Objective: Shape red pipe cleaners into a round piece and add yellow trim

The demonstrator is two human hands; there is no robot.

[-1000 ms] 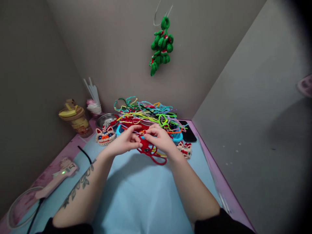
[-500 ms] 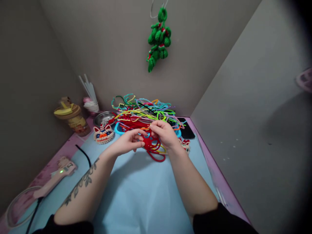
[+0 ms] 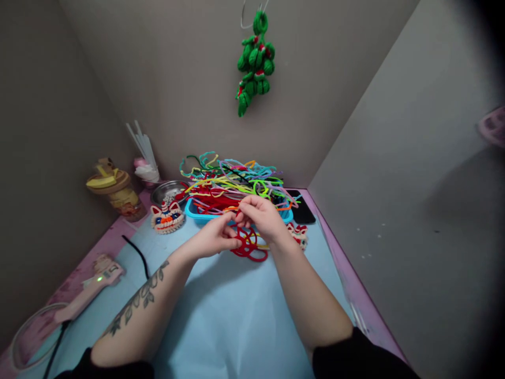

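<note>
A looped red cord [image 3: 249, 246], knotted into a flower-like shape, hangs between my two hands. My left hand [image 3: 221, 232] is closed, its thumb and fingers pinching the left side of the red cord. At the upper part of the cord my right hand [image 3: 258, 215] is closed in a pinch; its fingertips nearly meet those of my left hand. Yellow strands [image 3: 258, 241] show behind the red loops. Just beyond my hands stands a blue basket [image 3: 193, 210] heaped with many-coloured cords [image 3: 236, 176].
Left of the basket lie a lion-head piece [image 3: 168, 218] and a metal bowl [image 3: 168, 190] with small beads. A pink glue gun [image 3: 94, 287] with a green light rests at left. A second lion-head piece [image 3: 299, 235] and a phone [image 3: 302, 210] are at right. Green knotwork [image 3: 254, 63] hangs above.
My left hand has shifted slightly right and down along the red cord, its fingers closing in. My right hand has moved a little left, and the hands are closer together.
</note>
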